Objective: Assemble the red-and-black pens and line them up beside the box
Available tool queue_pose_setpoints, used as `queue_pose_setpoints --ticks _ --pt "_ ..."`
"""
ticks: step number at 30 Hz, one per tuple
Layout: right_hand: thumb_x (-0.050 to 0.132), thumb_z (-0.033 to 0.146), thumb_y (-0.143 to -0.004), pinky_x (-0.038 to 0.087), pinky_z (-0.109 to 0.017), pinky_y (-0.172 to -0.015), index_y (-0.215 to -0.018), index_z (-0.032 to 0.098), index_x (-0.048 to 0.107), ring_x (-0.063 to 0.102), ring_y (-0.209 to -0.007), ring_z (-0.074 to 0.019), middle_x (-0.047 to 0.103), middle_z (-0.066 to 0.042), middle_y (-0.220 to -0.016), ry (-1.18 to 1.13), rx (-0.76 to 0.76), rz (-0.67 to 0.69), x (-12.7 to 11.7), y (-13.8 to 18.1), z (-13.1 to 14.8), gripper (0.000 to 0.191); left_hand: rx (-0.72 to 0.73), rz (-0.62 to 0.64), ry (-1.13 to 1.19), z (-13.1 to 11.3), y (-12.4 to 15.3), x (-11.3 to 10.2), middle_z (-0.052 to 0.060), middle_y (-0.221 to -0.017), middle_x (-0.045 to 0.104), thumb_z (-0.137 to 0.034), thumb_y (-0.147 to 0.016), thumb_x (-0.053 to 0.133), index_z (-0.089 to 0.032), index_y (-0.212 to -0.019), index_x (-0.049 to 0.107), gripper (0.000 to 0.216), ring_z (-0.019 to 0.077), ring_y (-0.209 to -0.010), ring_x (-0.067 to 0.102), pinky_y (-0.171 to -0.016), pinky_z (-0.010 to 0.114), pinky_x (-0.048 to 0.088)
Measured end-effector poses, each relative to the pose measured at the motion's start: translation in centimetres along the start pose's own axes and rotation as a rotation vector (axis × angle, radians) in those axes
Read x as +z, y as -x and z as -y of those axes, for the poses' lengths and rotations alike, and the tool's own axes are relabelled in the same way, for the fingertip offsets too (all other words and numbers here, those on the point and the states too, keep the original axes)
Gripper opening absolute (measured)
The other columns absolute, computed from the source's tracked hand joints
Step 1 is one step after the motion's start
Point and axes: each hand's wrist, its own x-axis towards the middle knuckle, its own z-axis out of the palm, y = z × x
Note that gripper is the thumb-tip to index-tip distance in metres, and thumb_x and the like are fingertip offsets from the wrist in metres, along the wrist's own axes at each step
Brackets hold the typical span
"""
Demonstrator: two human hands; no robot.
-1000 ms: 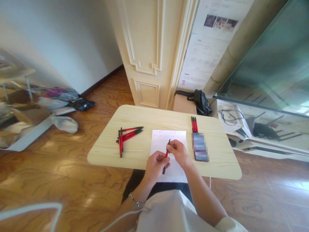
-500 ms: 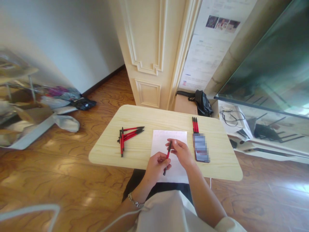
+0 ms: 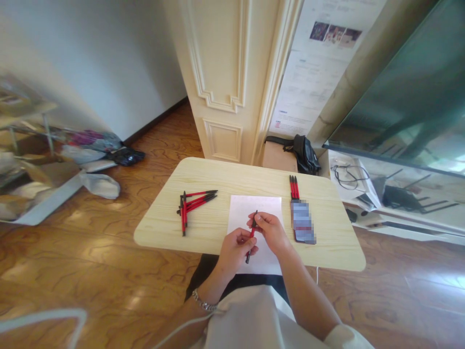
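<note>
A red pen with black ends (image 3: 252, 232) is held slantwise over a sheet of white paper (image 3: 269, 206). My left hand (image 3: 234, 249) is closed round its lower part, thumb on the barrel. With thumb and fingers, my right hand (image 3: 271, 233) pinches the pen's upper black section; the black tip pokes out above them. To the left lies a loose pile of several similar red pens (image 3: 196, 202), some crossing. Three more red pens (image 3: 294, 187) lie side by side on the right, just beyond a phone (image 3: 302, 220) with a blurred screen.
The pale wooden table (image 3: 156, 223) has rounded corners. Behind it stand a cream panelled door (image 3: 221, 140) and a black bag (image 3: 305, 155) on a box. At right are a large dark screen (image 3: 410, 97) and a router (image 3: 401, 198). Packaging and bags (image 3: 90, 150) litter the left floor.
My right hand has moved slightly down along the pen, and its fingers have closed on the upper black section. My left hand stays about where it was.
</note>
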Motion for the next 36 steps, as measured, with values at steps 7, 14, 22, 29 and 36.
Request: queue_pose_setpoints --ticks 7,14,22,29,36 --pt "0.062 0.047 -0.078 0.043 -0.029 -0.065 -0.087 0.018 0.064 0.057 -0.072 -0.0161 0.066 -0.005 -0.079 0.015 -0.004 -0.045 0.03 0.07 -0.10 0.031 -0.010 0.018 0.010 0.01 0.21 0.26 0.002 -0.061 0.064 -0.034 -0.069 0.072 -0.014 -0.080 0.059 0.026 0.0156 -0.055 0.063 -0.055 0.027 0.049" --pt "0.067 0.046 -0.072 0.044 -0.030 -0.066 -0.073 0.017 0.063 0.057 -0.068 -0.0168 0.064 -0.005 -0.069 0.090 -0.030 -0.145 -0.10 0.04 -0.34 0.030 -0.018 0.017 -0.011 0.08 0.26 0.40 0.003 -0.062 0.065 -0.036 -0.070 0.071 -0.014 -0.079 0.059 0.026 0.0161 -0.056 0.063 -0.056 0.027 0.049" --pt "0.061 0.045 -0.077 0.042 -0.029 -0.064 -0.087 0.017 0.067 0.058 -0.074 -0.0171 0.067 -0.006 -0.080 0.011 -0.022 -0.122 -0.32 -0.05 -0.64 0.030 -0.002 0.036 -0.021 0.18 0.27 0.38 0.002 -0.060 0.065 -0.035 -0.071 0.070 -0.015 -0.077 0.057 0.025 0.0154 -0.054 0.063 -0.054 0.027 0.048" --pt "0.065 0.046 -0.073 0.039 -0.026 -0.057 -0.090 0.020 0.066 0.055 -0.067 -0.0142 0.064 -0.003 -0.077 0.052 -0.015 -0.161 -0.04 0.04 -0.53 0.031 -0.019 -0.007 -0.043 0.22 0.23 0.23 0.002 -0.058 0.065 -0.037 -0.068 0.072 -0.015 -0.076 0.056 0.028 0.0168 -0.054 0.064 -0.051 0.025 0.046" --pt "0.072 0.043 -0.067 0.038 -0.026 -0.057 -0.069 0.018 0.063 0.051 -0.059 -0.0124 0.062 -0.001 -0.066 0.120 -0.018 -0.189 -0.18 -0.14 -0.66 0.028 -0.012 -0.029 -0.058 0.18 0.32 0.30 0.003 -0.058 0.065 -0.036 -0.068 0.072 -0.015 -0.076 0.057 0.027 0.0170 -0.054 0.064 -0.050 0.025 0.045"
